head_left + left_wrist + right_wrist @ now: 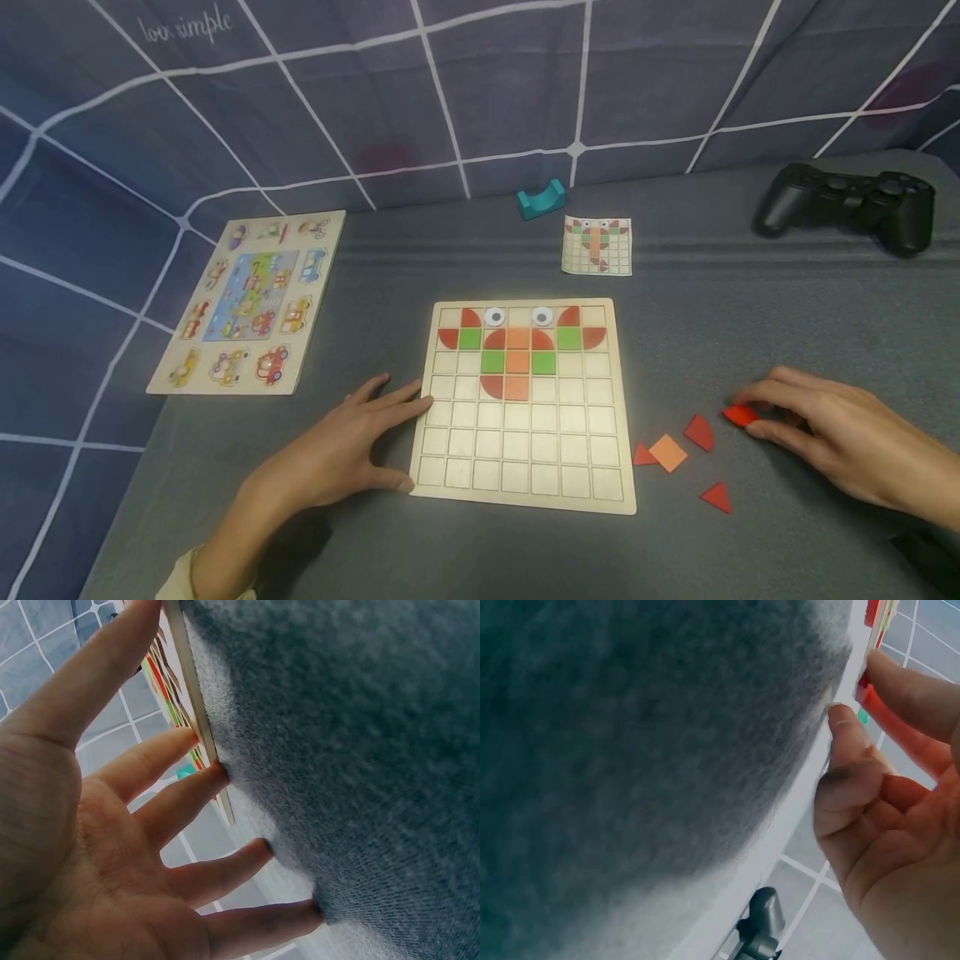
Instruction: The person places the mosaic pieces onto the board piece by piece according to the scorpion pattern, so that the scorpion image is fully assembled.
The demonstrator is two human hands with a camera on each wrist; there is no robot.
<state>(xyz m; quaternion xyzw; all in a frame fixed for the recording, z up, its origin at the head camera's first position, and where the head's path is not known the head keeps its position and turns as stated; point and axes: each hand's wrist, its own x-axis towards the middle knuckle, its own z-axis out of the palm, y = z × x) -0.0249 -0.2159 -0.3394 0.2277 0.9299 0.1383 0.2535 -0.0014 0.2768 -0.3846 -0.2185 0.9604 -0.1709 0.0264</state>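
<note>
A square wooden grid board (525,450) lies mid-table, its upper cells filled with red quarter-circle, green square and orange square tiles plus two eye discs. My left hand (330,454) rests by its left edge, fingers spread and straight, with fingertips and thumb touching the rim. Right of the board, my right hand (840,433) pinches a red tile (739,415) between thumb and index finger; its full outline is partly hidden. Beside it lie a red quarter-circle tile (700,433), an orange square tile (668,453) and two red triangular tiles, one (716,497) nearer the front.
Behind the board is a small printed pattern card (597,247), with a teal curved piece (542,201) near the wall cloth. A wooden vehicle puzzle (247,300) lies at the left. At the back right sits a black game controller (846,207).
</note>
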